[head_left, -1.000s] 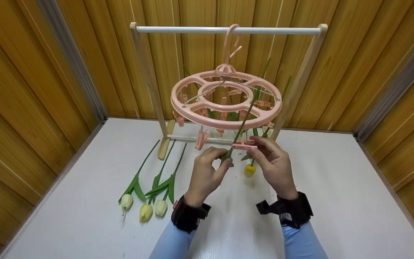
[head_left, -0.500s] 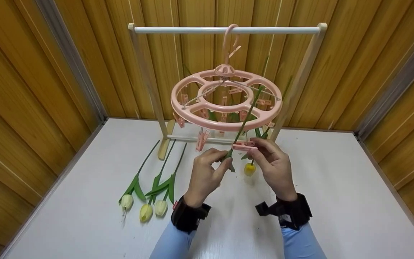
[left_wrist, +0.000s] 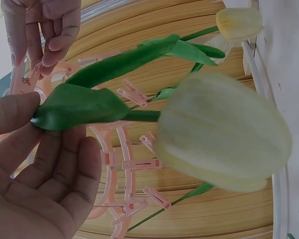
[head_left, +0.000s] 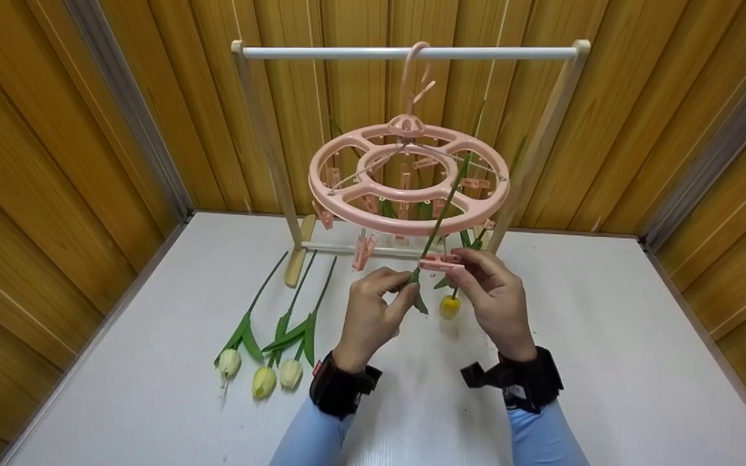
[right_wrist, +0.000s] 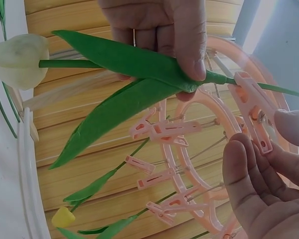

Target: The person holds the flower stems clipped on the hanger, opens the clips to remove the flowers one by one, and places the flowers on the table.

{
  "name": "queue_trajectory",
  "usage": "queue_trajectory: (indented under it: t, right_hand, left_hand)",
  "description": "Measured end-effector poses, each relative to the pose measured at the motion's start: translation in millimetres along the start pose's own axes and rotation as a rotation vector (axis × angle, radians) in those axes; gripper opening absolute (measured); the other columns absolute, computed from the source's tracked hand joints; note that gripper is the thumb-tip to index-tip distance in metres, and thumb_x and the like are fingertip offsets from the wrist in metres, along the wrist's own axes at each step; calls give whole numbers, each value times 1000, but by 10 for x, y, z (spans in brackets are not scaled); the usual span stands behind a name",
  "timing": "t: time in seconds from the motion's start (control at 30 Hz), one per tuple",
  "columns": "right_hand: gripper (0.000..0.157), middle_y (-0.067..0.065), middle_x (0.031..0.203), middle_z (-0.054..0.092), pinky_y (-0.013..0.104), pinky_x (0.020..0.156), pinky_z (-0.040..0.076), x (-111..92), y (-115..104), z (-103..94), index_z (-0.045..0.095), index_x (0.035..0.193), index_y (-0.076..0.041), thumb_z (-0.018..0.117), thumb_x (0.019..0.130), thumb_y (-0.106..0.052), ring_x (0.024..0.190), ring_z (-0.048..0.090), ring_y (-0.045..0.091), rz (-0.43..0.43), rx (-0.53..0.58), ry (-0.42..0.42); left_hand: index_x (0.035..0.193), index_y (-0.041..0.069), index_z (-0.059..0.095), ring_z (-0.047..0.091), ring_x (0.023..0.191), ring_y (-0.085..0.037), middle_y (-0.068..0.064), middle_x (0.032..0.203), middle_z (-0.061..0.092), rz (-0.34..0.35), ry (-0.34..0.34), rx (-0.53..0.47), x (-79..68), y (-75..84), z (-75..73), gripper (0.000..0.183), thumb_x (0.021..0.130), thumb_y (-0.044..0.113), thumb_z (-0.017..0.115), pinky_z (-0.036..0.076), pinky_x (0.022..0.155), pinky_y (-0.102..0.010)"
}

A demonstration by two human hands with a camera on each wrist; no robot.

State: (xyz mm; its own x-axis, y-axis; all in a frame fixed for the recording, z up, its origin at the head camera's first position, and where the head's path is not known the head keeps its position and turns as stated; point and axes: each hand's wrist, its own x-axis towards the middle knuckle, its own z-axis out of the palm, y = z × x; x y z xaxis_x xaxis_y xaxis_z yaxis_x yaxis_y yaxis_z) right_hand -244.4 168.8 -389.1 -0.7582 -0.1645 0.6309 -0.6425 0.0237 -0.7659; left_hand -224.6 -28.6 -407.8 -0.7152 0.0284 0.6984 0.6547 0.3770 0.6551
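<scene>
In the head view my left hand [head_left: 373,310] pinches an artificial tulip by its stem and leaf base, just under the front rim of a pink round clip hanger [head_left: 373,219]. The pale tulip bloom [left_wrist: 222,129] faces the left wrist camera, while its bare stem [head_left: 445,206] slants up past the rim. My right hand [head_left: 493,304] pinches the handle end of a pink clothes peg [right_wrist: 251,107] between thumb and fingers. The peg's mouth is at the stem, right above the leaves, in the right wrist view.
The hanger's hook hangs on the white bar [head_left: 321,53] of a wooden-legged stand. Three pale tulips [head_left: 263,382] lie on the white table at left. A yellow tulip [head_left: 449,307] hangs head down behind my right hand. Several other pegs [head_left: 364,252] dangle from the ring.
Both hands stay almost in place, left on the tulip and right on the peg. A leaf tip below my left fingers has swung slightly down and right.
</scene>
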Motion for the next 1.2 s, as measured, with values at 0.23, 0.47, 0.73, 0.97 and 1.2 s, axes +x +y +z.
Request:
queue_trajectory:
  t: [0.23,0.47,0.73,0.97,1.2]
  right_hand:
    - [30,14,117,66,21,82,57,2,-12,4,61,126,17,62,99,6,95,68,10,8,-6,9]
    - [29,16,117,66,24,80,58,-1,-17,8,64,126,13,63,99,6,93,68,11,8,-18,18]
    - [28,13,114,67,23,80,57,-5,-30,16,64,125,14,63,98,7,90,68,13,-13,-10,25]
    - [28,13,114,67,24,80,58,-18,-33,17,64,125,13,63,98,5,91,69,12,-7,-6,31]
    - [25,12,109,67,26,79,59,-9,-42,35,66,123,13,63,99,6,90,69,17,-2,41,39]
  left_hand:
    - [98,0,81,70,76,-17,-8,82,72,-9,-2,-26,1,13,-2,12,95,9,73,57,69,-30]
    - [99,-1,81,71,75,-18,-9,83,73,-34,-6,-65,1,19,-1,12,94,9,75,57,68,-29]
    - [101,1,81,69,75,-18,-8,85,75,-109,-18,-115,9,38,-2,13,92,11,78,55,69,-27]
    - [101,1,81,69,76,-19,-8,85,75,-121,-23,-143,2,49,10,13,92,10,78,56,71,-27]
    - [101,0,81,69,75,-19,-8,86,75,-125,-28,-155,11,50,18,15,92,11,78,56,71,-27]
